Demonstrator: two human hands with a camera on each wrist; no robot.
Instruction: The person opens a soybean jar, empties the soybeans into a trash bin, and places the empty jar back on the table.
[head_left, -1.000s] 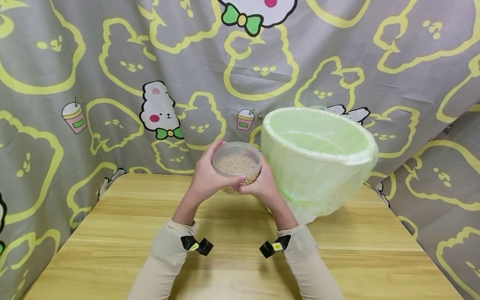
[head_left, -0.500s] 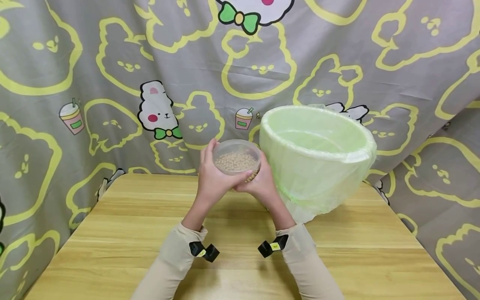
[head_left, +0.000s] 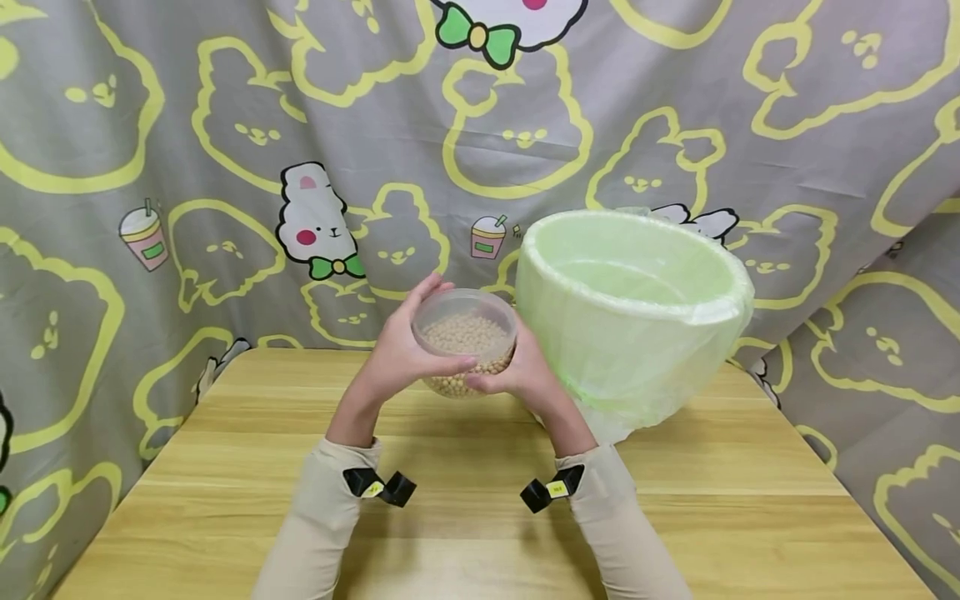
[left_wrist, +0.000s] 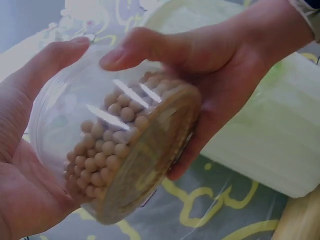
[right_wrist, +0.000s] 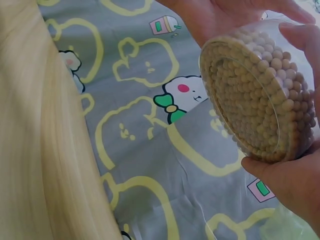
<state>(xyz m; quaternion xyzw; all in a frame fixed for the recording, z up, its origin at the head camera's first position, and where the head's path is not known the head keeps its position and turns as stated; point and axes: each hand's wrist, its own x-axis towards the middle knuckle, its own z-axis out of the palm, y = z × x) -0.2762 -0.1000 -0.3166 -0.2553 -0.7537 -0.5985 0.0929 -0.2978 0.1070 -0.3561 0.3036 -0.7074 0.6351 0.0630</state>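
Observation:
Between both hands is a round clear plastic jar (head_left: 463, 329), held above the table and partly filled with small beige round beans (left_wrist: 102, 157). My left hand (head_left: 392, 354) grips the jar's left side, its thumb lying across the front. On the opposite side, my right hand (head_left: 531, 367) holds it, with the thumb low on the front wall. Seen from the left wrist, the jar is tilted and the beans lie heaped toward its base. In the right wrist view the jar's bean-covered bottom (right_wrist: 245, 102) shows.
A large pale green bucket (head_left: 630, 350), lined with a thin plastic bag, stands close to the right hand. Beneath is a wood-grain table (head_left: 465, 533). A grey curtain with yellow bear outlines (head_left: 247, 133) hangs behind it. Both wrists carry small black camera mounts (head_left: 380, 487).
The jar rocks in the hands: it has shifted slightly left and nearer, showing more of its front side. The left hand and forearm swung right, then back left. The bucket has stayed put.

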